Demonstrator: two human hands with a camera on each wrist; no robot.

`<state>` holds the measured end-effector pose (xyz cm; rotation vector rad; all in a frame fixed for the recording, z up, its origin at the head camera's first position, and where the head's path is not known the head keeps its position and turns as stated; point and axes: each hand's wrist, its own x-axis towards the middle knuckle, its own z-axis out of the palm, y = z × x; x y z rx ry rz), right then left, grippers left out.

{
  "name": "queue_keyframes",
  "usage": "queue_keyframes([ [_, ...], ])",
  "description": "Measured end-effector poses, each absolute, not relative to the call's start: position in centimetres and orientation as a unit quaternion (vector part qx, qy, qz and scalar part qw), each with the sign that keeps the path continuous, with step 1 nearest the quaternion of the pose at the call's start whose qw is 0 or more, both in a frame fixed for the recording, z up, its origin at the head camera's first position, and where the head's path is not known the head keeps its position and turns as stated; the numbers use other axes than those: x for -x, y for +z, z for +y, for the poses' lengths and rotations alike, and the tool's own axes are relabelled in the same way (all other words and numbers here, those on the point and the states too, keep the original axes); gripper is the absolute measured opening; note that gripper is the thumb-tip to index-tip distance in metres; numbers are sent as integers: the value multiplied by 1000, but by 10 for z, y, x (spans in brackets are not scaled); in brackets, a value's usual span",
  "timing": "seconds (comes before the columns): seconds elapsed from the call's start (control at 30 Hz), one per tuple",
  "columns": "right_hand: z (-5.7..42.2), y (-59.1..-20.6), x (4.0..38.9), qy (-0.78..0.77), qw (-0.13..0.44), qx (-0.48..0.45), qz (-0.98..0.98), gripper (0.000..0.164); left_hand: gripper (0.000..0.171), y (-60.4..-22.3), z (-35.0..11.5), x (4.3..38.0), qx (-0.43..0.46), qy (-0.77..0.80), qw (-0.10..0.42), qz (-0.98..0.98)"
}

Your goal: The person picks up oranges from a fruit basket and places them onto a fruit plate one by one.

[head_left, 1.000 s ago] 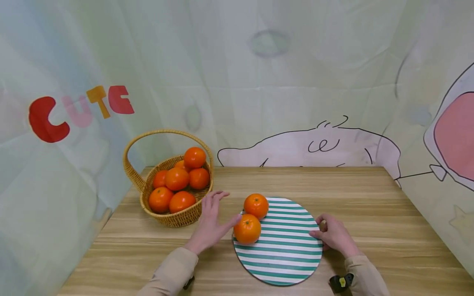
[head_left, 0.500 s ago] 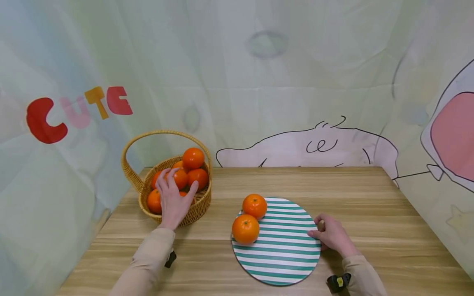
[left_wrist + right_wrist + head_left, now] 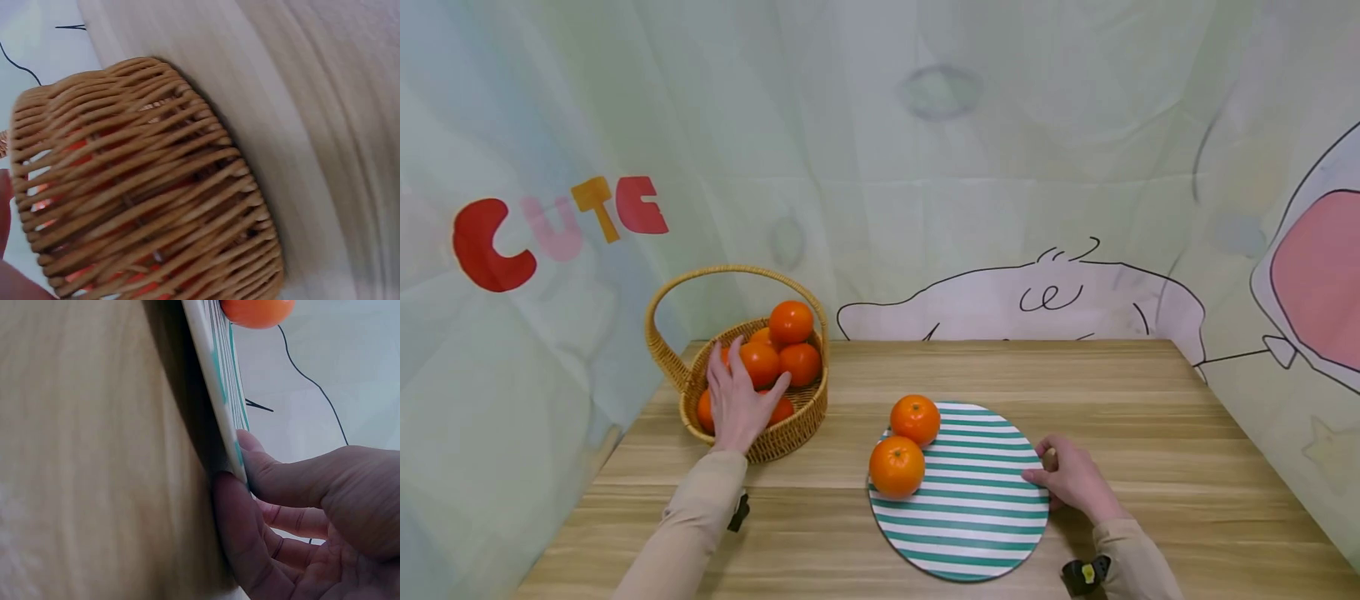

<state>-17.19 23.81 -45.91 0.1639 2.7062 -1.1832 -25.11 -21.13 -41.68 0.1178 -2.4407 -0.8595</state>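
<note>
My left hand (image 3: 739,408) is over the wicker basket (image 3: 790,437), fingers and thumb spread across the oranges. One orange (image 3: 760,365) shows between its index finger and thumb, and another orange (image 3: 781,410) is partly hidden beneath the hand. In the left wrist view the woven basket wall (image 3: 144,187) fills much of the frame, with only bits of the hand at the left edge. My right hand (image 3: 1075,479) pinches the right edge of a round green-and-white striped board (image 3: 970,500). The right wrist view has its thumb (image 3: 281,481) on top and a finger (image 3: 240,525) underneath.
Two oranges, a rear one (image 3: 915,420) and a front one (image 3: 897,467), sit at the board's left side. The basket's tall handle (image 3: 737,268) arches above the fruit. Printed curtains (image 3: 880,167) stand around the wooden table (image 3: 820,533).
My left hand has moved left from beside the board to over the oranges in the basket, then shifted slightly further left. My right hand keeps its hold on the board.
</note>
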Motion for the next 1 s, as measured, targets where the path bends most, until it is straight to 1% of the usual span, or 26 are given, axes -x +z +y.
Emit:
queue_keyframes([
  [0.17,238,-460,172,-398,97,-59,910,36,92,-421,-216,251,-55,-315,235,-918],
  [0.27,238,-460,172,-399,97,-60,910,36,93,-422,-216,252,-56,-311,220,-923],
  [0.53,239,-460,172,-398,95,-59,910,37,88,-422,-216,252,-44,-286,184,-939],
  [0.63,239,-461,173,-398,95,-60,911,37,86,-424,-216,253,-38,-280,179,-942],
  [0.87,239,-461,173,-396,95,-58,911,38,85,-426,-218,254,-34,-282,170,-944],
  [1.0,239,-460,173,-394,95,-58,912,39,82,-427,-219,256,-36,-276,176,-944],
])
